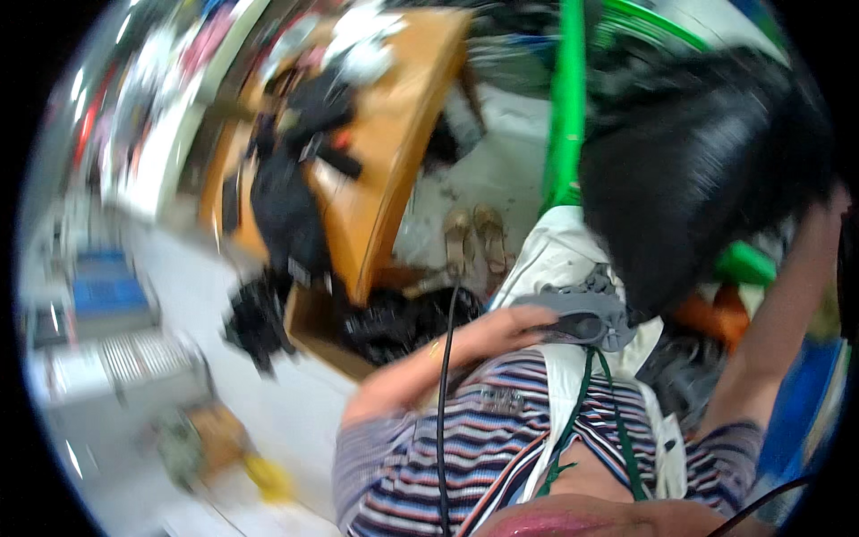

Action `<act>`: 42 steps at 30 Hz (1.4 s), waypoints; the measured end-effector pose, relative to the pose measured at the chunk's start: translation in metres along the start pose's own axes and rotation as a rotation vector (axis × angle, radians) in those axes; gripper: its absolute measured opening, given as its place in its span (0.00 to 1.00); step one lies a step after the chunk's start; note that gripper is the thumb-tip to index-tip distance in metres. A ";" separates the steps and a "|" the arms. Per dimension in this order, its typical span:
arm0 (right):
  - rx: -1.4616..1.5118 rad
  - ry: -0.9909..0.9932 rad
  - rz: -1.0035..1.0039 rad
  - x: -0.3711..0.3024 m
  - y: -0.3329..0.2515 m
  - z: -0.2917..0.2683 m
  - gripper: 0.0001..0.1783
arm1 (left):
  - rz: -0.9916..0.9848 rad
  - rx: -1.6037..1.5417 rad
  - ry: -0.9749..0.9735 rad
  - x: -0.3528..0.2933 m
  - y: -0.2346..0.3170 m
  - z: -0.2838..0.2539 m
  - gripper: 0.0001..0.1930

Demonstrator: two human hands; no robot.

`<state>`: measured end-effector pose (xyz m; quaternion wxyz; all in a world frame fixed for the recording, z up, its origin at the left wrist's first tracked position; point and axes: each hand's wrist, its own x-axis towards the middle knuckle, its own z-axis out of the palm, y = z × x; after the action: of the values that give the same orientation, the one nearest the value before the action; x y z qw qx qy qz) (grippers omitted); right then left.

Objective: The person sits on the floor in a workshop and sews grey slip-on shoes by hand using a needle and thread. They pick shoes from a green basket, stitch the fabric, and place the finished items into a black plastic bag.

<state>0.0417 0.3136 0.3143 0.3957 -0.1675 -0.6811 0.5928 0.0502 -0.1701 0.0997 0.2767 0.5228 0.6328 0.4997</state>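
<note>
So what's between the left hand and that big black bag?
In the head view, some gray cloth lies between the left hand and the black bag; the hand seems to touch it.

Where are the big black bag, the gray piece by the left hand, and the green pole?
Big black bag (702, 166): head view, its bulging middle.
Gray piece (614, 318): head view, its right part.
Green pole (567, 106): head view, mid-shaft.
</note>
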 end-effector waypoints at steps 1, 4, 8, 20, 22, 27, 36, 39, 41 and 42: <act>0.009 -0.024 -0.060 -0.003 -0.011 0.018 0.17 | -0.351 -0.126 -0.105 -0.035 0.007 -0.021 0.17; 0.086 -0.135 -0.234 0.014 -0.051 0.092 0.16 | -0.947 -0.148 -0.272 -0.106 0.055 -0.101 0.16; 0.225 -0.243 -0.427 0.046 -0.126 0.189 0.14 | -0.780 -0.029 0.573 -0.103 0.148 -0.211 0.09; 0.652 -0.916 -0.368 -0.161 -0.300 0.316 0.14 | 0.009 0.755 1.392 0.063 0.246 -0.266 0.32; 0.579 -1.096 -0.637 -0.168 -0.292 0.312 0.16 | -0.052 0.798 1.488 0.044 0.228 -0.283 0.31; 0.615 -1.237 -0.741 -0.146 -0.251 0.294 0.28 | -0.249 1.043 1.681 -0.055 0.194 -0.343 0.26; 0.076 -1.134 -0.469 -0.111 -0.123 0.221 0.14 | -0.747 1.505 2.019 -0.291 0.171 -0.406 0.19; 0.060 -1.036 -0.151 -0.111 -0.080 0.179 0.17 | -0.783 1.690 2.032 -0.351 0.176 -0.414 0.17; 0.045 -0.860 0.007 -0.118 -0.058 0.154 0.16 | -0.739 1.770 1.986 -0.365 0.164 -0.413 0.17; 0.019 -0.813 -0.034 -0.121 -0.051 0.143 0.15 | -0.712 1.801 1.966 -0.367 0.152 -0.410 0.16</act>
<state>0.0243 0.1204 0.3231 0.1056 0.0953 -0.7793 0.6103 -0.1385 -0.6621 0.3192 -0.5985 -0.2332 0.7663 -0.0150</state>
